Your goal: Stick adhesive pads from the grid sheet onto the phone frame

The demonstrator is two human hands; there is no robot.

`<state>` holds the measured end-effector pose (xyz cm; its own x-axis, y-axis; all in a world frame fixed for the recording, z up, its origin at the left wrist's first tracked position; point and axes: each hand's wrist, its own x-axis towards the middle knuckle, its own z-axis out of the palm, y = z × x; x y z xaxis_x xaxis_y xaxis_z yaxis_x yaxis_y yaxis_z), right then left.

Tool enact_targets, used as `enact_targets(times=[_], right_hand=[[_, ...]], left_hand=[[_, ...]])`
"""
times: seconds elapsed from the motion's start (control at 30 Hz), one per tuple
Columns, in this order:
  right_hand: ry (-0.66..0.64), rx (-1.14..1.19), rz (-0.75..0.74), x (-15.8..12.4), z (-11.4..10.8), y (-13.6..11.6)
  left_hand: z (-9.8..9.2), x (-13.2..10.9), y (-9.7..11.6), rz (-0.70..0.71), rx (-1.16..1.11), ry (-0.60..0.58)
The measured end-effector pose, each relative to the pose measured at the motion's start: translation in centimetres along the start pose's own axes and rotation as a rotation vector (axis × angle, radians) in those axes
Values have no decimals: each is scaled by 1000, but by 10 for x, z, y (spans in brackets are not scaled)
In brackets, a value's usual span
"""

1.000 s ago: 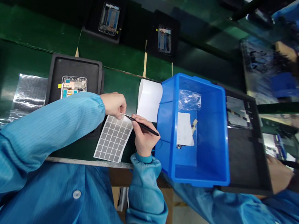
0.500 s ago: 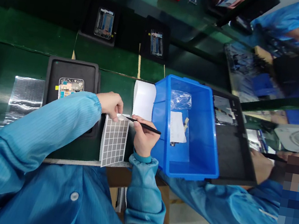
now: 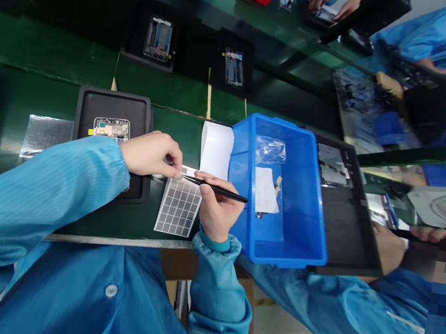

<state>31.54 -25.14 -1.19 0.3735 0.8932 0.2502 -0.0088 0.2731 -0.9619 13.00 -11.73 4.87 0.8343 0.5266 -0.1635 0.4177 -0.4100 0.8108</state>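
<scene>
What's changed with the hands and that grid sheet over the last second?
The left hand has slid along the top edge of the grid sheet, which turned slightly and now lies squarer. The right hand still grips the black tweezers, tip at the sheet's top edge. The blue bin stayed put.

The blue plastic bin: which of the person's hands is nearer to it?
Right. The right hand, holding black tweezers, lies just beside the blue plastic bin; the left hand is farther away, past the grey gridded sticker sheet.

Dim green bench; overhead light glares off silver foil sheet (image 3: pixel 46 134) at 9 o'clock. Edges warped, 2 o'clock blurred and pixelated.
</scene>
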Motion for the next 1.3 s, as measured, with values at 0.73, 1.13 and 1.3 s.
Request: enact_targets(times=[0.73,1.13,1.3], right_hand=[[-97,-38,97,-6,63,-20],[4,-127,59,-7,74,-22],[-81,-242,180,2,92,-21]], left_hand=[[-25,-82,-9,-21,-150,198],[-36,-118,-29,-177,5,448],[-11,-154,-49,-249,409,696]])
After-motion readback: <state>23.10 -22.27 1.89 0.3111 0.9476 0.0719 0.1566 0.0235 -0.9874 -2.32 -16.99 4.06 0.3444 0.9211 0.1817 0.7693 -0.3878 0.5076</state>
